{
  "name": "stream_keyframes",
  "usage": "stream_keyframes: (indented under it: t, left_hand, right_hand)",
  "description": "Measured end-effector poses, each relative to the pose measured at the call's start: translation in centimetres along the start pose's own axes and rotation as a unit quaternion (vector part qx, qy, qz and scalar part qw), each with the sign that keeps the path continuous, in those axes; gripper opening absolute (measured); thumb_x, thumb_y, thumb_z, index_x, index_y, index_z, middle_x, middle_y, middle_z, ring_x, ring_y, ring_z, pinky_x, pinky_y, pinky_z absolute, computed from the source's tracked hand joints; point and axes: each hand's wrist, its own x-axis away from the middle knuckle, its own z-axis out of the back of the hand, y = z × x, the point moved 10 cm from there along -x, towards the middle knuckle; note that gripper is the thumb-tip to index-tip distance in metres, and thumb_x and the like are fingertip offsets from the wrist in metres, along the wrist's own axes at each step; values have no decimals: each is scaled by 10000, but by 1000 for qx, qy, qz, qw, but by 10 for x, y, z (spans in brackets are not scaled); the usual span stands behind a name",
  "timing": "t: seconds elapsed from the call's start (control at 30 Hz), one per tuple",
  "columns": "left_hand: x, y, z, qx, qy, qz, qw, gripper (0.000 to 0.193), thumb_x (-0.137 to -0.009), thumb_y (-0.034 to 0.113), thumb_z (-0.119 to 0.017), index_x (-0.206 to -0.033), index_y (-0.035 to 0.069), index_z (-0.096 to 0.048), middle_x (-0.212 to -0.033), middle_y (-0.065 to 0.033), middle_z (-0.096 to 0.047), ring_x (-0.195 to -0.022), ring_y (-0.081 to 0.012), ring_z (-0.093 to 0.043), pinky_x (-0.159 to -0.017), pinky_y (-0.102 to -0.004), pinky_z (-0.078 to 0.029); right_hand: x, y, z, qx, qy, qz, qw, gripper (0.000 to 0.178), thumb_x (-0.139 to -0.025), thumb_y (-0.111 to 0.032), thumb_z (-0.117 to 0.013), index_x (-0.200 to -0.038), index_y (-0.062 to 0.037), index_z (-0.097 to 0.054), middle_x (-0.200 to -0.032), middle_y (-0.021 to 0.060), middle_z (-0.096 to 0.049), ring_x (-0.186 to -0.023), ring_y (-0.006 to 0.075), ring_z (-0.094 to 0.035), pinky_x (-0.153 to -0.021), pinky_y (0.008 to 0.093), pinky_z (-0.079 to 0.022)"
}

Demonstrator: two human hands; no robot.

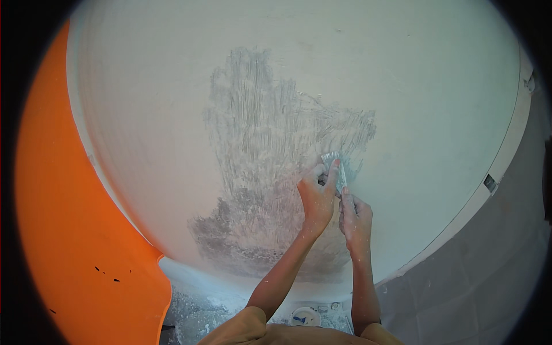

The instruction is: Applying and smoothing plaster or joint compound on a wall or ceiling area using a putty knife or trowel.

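Both hands are working at the same spot on the pale wall (144,115), at the right edge of a large grey scraped patch (270,167) where the top coat is gone and the rougher layer is showing. A small metal scraper (335,168) is standing nearly upright with its blade flat against the wall, just where scraped and unscraped surface meet. The left hand (316,198) is closing around the upper part of the tool, its fingers (332,170) pressing along the blade's back. The right hand (355,221) is gripping the handle just below, fingers curled tight; the two hands are touching. Both are dusted white.

To the person's left an orange panel (75,230) is bending with the lens. Below, the floor (201,316) is carrying a scatter of white debris, and a small round white container (305,316) is sitting between the forearms.

Risks, as judged from this stance: with two hands loading a narrow blade, the corner could be digging in and gouging the base layer if the angle steepens. The left fingertips are riding close to the edge, so a slip off a hard ridge could be nicking them. Loose scrapings underfoot may be making the footing slick
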Motion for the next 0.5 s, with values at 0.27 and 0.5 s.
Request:
stream_keyframes:
  t: [0.27, 0.5]
  left_hand:
    - [11, 4, 0, -22, -27, 34, 999, 380, -912, 216, -639, -663, -56, -547, -545, -87, -472, -521, -123, -420, -498, -331, -369]
    - [-1, 24, 2, -5, -20, -16, 1000, 408, -916, 221, -631, -632, -61, -551, -548, -76, -462, -513, -133, -388, -492, -328, -359]
  right_hand:
    - [17, 14, 0, -14, 8, -13, 1000, 411, -989, -381, -519, -792, -29, -597, -587, -89, -384, -456, 8, -316, -398, 201, -227]
    - [4, -4, -8, -29, -33, -41, 998, 411, -980, -392, -531, -829, -18, -614, -588, -84, -393, -445, 10, -307, -392, 211, -214]
